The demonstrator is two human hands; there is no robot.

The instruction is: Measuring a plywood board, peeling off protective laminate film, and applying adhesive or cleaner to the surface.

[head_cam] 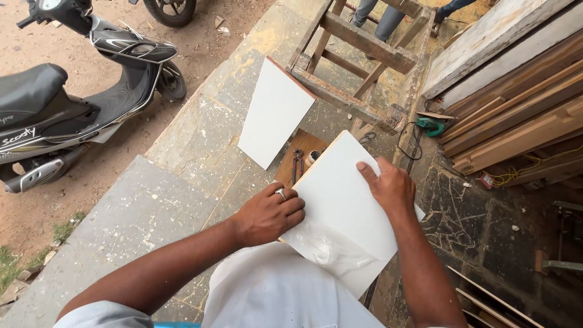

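Both hands are on the white board (343,200): left hand (270,214) clenched at its near-left edge, right hand (388,185) spread flat on top; its long axis runs away beyond the fingertips.

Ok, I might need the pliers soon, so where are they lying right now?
In the head view, the pliers lie on a brown wooden board just above the left hand, between the leaning white panel and the white board under both hands.
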